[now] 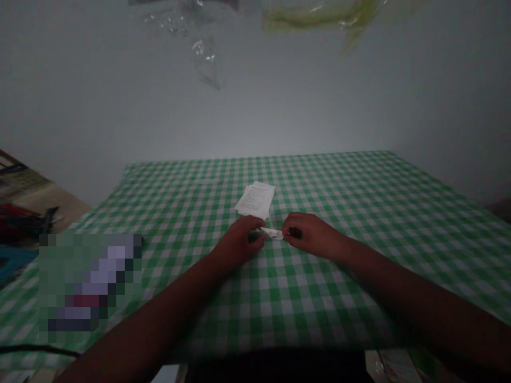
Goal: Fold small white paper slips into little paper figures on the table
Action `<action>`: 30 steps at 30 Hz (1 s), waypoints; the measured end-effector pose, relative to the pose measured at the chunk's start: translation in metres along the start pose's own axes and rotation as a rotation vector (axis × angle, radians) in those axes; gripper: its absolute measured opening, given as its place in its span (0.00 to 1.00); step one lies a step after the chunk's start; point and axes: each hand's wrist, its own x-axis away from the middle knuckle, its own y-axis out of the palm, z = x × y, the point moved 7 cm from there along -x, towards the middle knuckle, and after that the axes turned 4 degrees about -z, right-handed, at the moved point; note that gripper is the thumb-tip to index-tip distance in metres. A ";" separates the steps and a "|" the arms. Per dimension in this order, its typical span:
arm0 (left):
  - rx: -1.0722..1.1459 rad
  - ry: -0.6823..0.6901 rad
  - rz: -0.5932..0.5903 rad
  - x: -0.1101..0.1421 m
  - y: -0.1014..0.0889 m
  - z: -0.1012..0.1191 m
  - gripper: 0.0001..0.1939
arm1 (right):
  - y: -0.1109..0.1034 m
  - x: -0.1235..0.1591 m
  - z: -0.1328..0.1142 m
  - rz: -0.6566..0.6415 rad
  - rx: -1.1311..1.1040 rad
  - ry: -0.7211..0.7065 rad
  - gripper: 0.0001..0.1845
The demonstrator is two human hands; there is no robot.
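Gripping a narrow white strip [273, 233] by its ends in the left hand [240, 239] and right hand [309, 233]. Holding it over the green-checked surface [339, 194], just on the near side of the printed sheets [257, 199].

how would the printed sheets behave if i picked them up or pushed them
The printed sheets look thin, so they would probably be light and floppy when lifted. Their edges are staggered, so a push may make them slide apart. Lying flat on the checked cloth, they seem unlikely to roll or tip.
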 end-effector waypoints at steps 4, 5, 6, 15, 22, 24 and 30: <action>-0.196 -0.019 0.107 -0.002 -0.016 -0.009 0.12 | -0.008 0.000 0.005 0.103 0.003 0.085 0.05; -0.257 -0.045 0.097 -0.003 -0.018 -0.012 0.12 | -0.009 0.000 0.008 0.132 0.014 0.115 0.06; -0.314 -0.081 0.079 -0.004 -0.020 -0.016 0.12 | -0.011 0.001 0.011 0.157 0.028 0.143 0.06; -0.425 -0.180 -0.163 -0.002 -0.008 -0.033 0.20 | -0.018 0.004 0.038 0.253 0.242 0.295 0.06; -0.421 -0.147 -0.215 -0.002 -0.003 -0.029 0.22 | -0.020 0.004 0.032 0.222 0.339 0.299 0.10; -0.421 -0.135 -0.212 -0.002 -0.003 -0.027 0.22 | -0.021 0.005 0.027 0.223 0.371 0.290 0.11; -0.444 -0.096 -0.078 -0.004 -0.013 -0.015 0.18 | -0.026 0.008 0.011 0.274 0.389 0.231 0.11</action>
